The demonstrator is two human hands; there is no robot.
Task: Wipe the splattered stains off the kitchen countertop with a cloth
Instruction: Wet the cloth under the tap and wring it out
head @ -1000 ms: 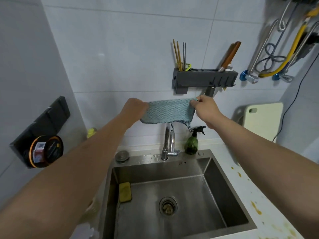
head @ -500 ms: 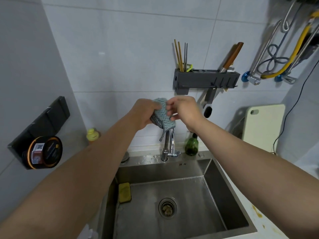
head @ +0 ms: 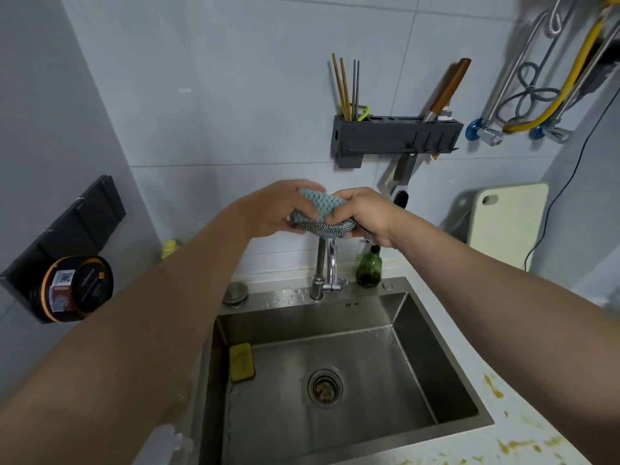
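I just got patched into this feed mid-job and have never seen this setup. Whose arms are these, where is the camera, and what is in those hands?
There is no machine here: a person wears one wide-angle camera on the head, looking forward and down, so the two bare arms are theirs. The left hand and right hand both grip a bunched teal cloth in the air above the faucet. Below is a steel sink with a yellow sponge inside. The white countertop to the right carries yellow-brown stains, not yet wiped. A green bottle stands behind the sink, and a cutting board leans on the wall.
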